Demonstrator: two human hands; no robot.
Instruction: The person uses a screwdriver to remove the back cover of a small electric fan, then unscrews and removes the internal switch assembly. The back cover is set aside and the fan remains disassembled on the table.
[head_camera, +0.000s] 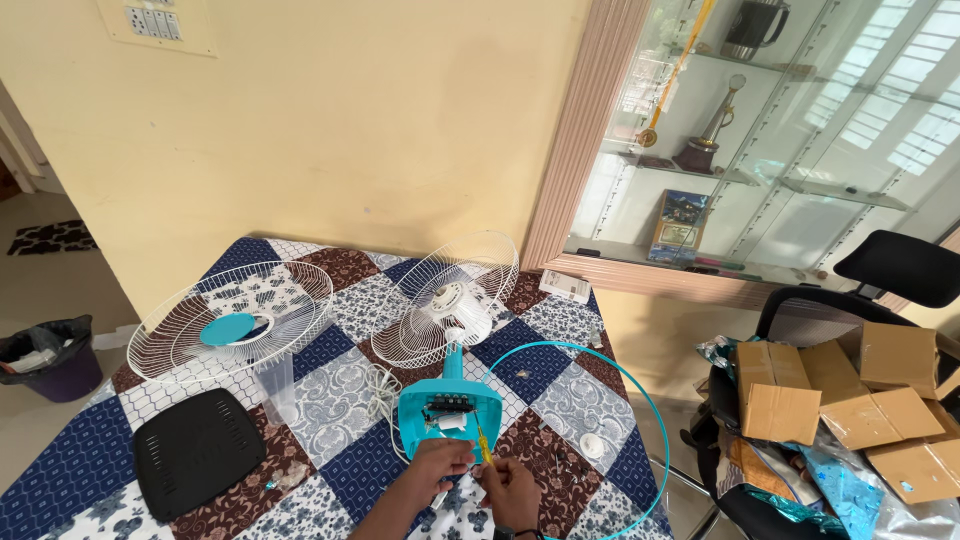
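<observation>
A dismantled turquoise table fan lies on the patchwork tablecloth (340, 400). Its open turquoise base (450, 408) shows wiring inside, and the white rear guard with the motor (450, 298) leans up behind it. My left hand (432, 470) grips the near edge of the base. My right hand (508, 488) holds a yellow-handled screwdriver (482, 440), its tip pointing into the base. A turquoise guard ring (600, 380) circles my right side.
The white front guard with a turquoise centre cap (232, 318) lies at the left, over clear fan blades (275, 385). A black base cover (197, 450) sits near left. A white cap (592, 445) and small box (565, 286) lie right. Cardboard boxes (850, 400) fill a black chair.
</observation>
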